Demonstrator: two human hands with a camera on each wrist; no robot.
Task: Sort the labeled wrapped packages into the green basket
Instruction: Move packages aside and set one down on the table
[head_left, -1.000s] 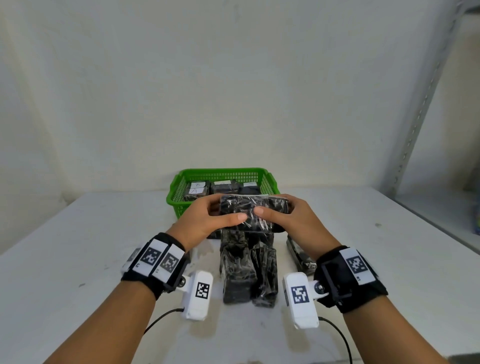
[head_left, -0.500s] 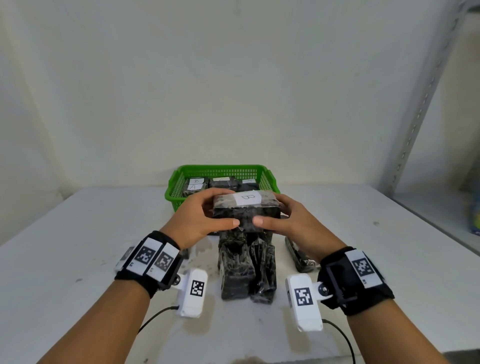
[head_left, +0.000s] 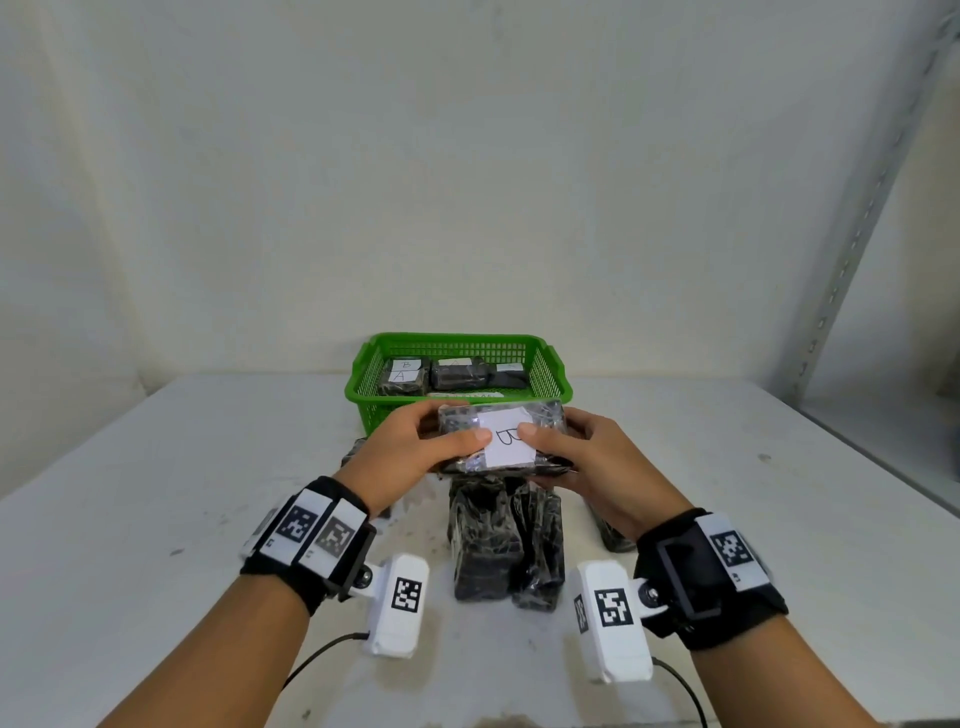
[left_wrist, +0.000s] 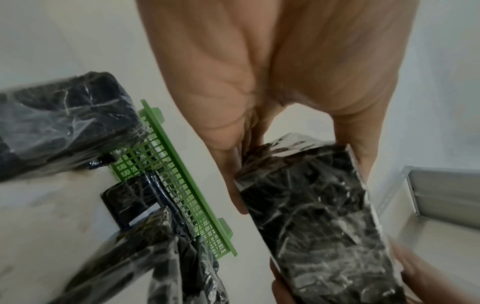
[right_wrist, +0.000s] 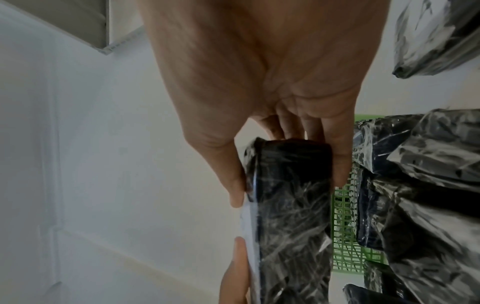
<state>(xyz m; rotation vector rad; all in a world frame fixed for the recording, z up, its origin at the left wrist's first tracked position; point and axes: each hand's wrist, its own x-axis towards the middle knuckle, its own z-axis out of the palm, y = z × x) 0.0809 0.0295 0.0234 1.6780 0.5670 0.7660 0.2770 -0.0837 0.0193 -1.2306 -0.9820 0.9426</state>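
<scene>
Black wrapped package (head_left: 501, 435), white label (head_left: 511, 437) marked "B" facing up, was held off the surface (head_left: 182, 467) between both hands. Left hand (head_left: 410, 457) and right hand (head_left: 592, 465) each gripped one end, thumbs on top by the label, fingers (right_wrist: 340, 164) curled underneath. Green basket (head_left: 550, 371) lay just beyond the fingertips, labeled packages inside. More wrapped packages (head_left: 506, 545) lay below the wrists.

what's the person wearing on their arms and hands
Bare forearms and bare hands, no sleeves or gloves. Each wrist has a black wrist strap bearing white tags with black square codes. A white camera block with its own code tag hangs from each strap, trailing a thin black cable.
</scene>
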